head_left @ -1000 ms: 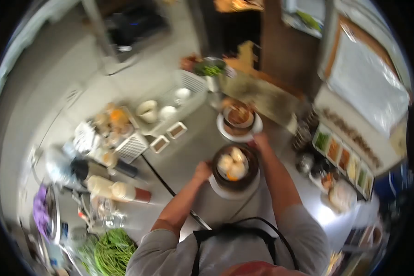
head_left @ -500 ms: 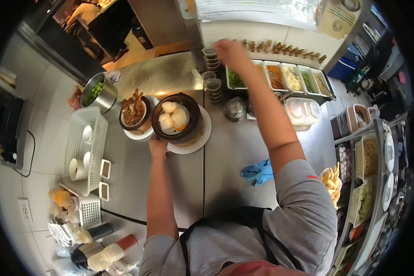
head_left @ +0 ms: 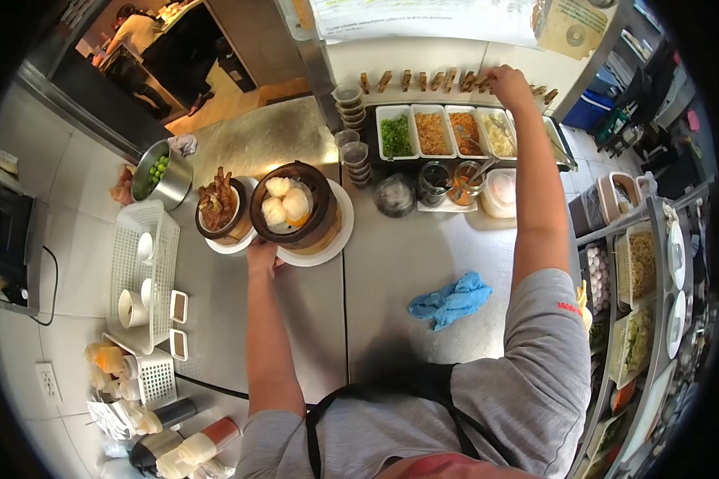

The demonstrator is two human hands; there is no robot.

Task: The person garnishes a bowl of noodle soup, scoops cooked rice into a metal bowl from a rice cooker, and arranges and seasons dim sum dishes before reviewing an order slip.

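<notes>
My left hand (head_left: 264, 254) grips the near left edge of a white plate (head_left: 318, 256), its fingers partly hidden under the rim. On that plate stands a round bamboo steamer (head_left: 327, 225) holding several pale dumplings (head_left: 278, 209). Close by on the left, a smaller steamer (head_left: 238, 230) of brown chicken feet (head_left: 218, 199) sits on another white plate (head_left: 230, 247). Stretched out to the wall, my right hand (head_left: 505, 81) pinches at a row of wooden clothespins (head_left: 437, 81); its fingertips seem closed on one of them, partly covered by the hand.
Below the clothespins, white trays (head_left: 395, 134) hold chopped toppings. Lidded cups (head_left: 358, 164), sauce jars (head_left: 434, 182) and a blue cloth (head_left: 453, 300) are on the steel counter (head_left: 295, 319). A pot (head_left: 172, 180) and white basket (head_left: 120, 239) stand left. Another person (head_left: 136, 32) is beyond the opening.
My right hand has moved right, from above the stacked cups to the clothespins. The view has shifted slightly. My left hand stays at the plate under the dumpling steamer.
</notes>
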